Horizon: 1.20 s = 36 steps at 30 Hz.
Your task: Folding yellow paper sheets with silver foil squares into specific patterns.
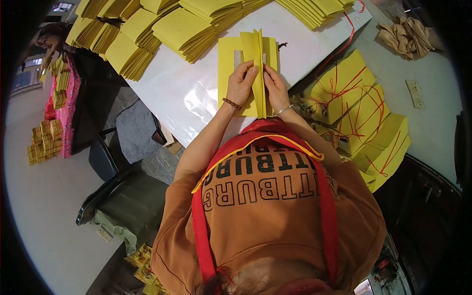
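A yellow folded paper piece (225,64) lies near the table's front edge, with several layers standing up along its middle. My left hand (240,83) presses the standing layers from the left, thumb against them and fingers curled. From the other side, my right hand (276,89) closes on the same layers with its fingertips. A pale strip shows on the paper beside each hand. The undersides of both hands are hidden. A small dark piece (282,45) sits just beyond the paper's right edge.
Stacks of folded yellow paper (184,34) cover the far side of the white table (172,101). Yellow paper bags (354,105) with red cords lie to the right, near crumpled brown paper (405,37). A chair (105,157) with a grey cloth (140,130) stands at left.
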### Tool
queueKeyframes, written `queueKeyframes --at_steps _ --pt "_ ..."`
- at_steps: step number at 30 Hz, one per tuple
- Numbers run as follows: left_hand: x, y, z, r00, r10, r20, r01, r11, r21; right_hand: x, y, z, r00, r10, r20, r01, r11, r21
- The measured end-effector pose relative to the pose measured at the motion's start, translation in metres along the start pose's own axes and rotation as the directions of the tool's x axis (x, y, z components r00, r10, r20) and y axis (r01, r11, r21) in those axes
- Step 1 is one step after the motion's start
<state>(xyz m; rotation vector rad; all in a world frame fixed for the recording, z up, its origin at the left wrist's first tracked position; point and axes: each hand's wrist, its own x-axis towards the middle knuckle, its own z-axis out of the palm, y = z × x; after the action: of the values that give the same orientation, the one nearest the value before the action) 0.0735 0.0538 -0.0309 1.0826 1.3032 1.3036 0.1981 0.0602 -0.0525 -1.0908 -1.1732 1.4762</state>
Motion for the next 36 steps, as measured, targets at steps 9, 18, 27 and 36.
queueKeyframes --at_steps 9,18,27,36 --pt "-0.002 0.003 0.001 0.998 0.061 -0.002 -0.061 0.994 0.089 0.0 -0.001 -0.001 1.0 0.004 -0.001 -0.004 1.0 0.014" --pt "-0.004 0.01 0.006 0.985 0.101 -0.14 -0.086 0.991 0.107 -0.001 -0.003 0.0 1.0 0.0 0.006 0.0 1.0 -0.018" --pt "0.001 0.019 0.007 0.998 0.047 -0.029 -0.039 0.973 0.227 0.0 0.0 -0.002 1.0 -0.003 -0.003 0.003 0.999 -0.05" --pt "0.0 0.01 0.004 0.996 0.082 -0.021 -0.077 0.983 0.167 -0.001 -0.005 0.0 1.0 0.012 -0.018 -0.013 0.998 -0.057"
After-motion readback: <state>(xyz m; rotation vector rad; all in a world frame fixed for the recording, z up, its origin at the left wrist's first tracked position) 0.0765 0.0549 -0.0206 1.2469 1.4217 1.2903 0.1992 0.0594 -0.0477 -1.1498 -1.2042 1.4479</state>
